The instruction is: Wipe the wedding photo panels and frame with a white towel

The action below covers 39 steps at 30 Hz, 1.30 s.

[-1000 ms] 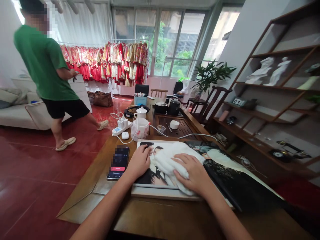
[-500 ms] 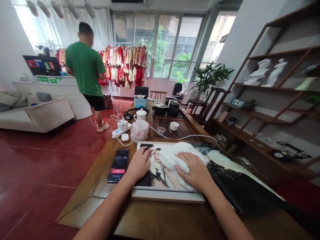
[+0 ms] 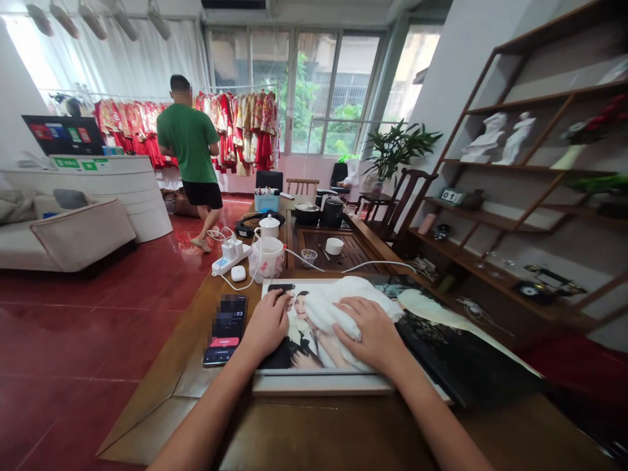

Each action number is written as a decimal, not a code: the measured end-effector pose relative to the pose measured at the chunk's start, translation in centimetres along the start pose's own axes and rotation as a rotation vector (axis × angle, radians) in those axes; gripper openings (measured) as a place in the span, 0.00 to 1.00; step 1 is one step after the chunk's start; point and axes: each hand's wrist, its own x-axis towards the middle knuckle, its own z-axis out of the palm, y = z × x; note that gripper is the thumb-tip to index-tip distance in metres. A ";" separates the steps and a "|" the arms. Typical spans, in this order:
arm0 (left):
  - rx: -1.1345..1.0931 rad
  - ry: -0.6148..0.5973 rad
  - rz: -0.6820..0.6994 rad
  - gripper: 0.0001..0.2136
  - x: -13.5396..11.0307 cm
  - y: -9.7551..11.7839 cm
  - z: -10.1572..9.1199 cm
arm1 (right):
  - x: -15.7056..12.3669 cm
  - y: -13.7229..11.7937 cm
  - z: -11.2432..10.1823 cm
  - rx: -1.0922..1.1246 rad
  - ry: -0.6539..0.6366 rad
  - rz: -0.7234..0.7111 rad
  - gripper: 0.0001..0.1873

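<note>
A framed photo (image 3: 304,350) of a couple lies flat on the wooden table. My left hand (image 3: 269,320) rests on its left side, fingers stretched out, holding nothing. Bunched on the right part of the picture is a white towel (image 3: 366,291). My right hand (image 3: 370,327) presses down on the towel, with thumb and fingers curved round a fold of it. To the right, partly under or behind the frame, spreads another dark picture (image 3: 456,360) with a pale band.
A phone (image 3: 226,330) lies left of the frame. Behind it stand a power strip (image 3: 229,257), a lidded white cup (image 3: 269,226) and a plastic tub (image 3: 266,256). A tea tray (image 3: 358,248) and shelves (image 3: 510,163) are further right. A person in green (image 3: 189,144) walks near the clothes rack.
The person in green has moved rightward and farther off. My view has turned slightly right. Both hands keep nearly the same places on the photo and towel.
</note>
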 end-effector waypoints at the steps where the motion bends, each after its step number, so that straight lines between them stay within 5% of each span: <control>1: 0.001 -0.006 -0.001 0.17 0.0 0.0 0.0 | -0.1 -0.5 -0.1 0.026 -0.024 -0.036 0.20; 5: -0.007 -0.019 -0.006 0.17 0.1 -0.1 0.1 | -0.4 -1.9 -0.7 0.152 -0.101 -0.157 0.21; 12: -0.032 -0.013 0.001 0.17 0.1 -0.1 0.1 | 0.1 -0.4 0.0 0.024 0.000 0.055 0.20; 18: -0.064 -0.074 -0.014 0.17 0.2 0.0 -0.1 | -0.1 -2.4 -0.6 0.176 -0.114 -0.116 0.20; 24: -0.053 -0.044 0.003 0.17 0.2 -0.1 0.1 | 0.6 0.1 -0.3 0.055 -0.030 0.059 0.19; 31: -0.060 -0.037 0.006 0.17 0.1 -0.2 0.2 | -0.5 -1.3 -0.8 0.187 -0.124 -0.131 0.22; 36: -0.052 -0.027 0.006 0.17 0.2 -0.2 0.2 | -0.3 0.1 -0.6 0.085 -0.030 0.055 0.19; 39: -0.063 -0.033 0.006 0.17 0.2 -0.2 0.1 | -0.4 -1.4 -0.6 0.096 -0.064 0.016 0.20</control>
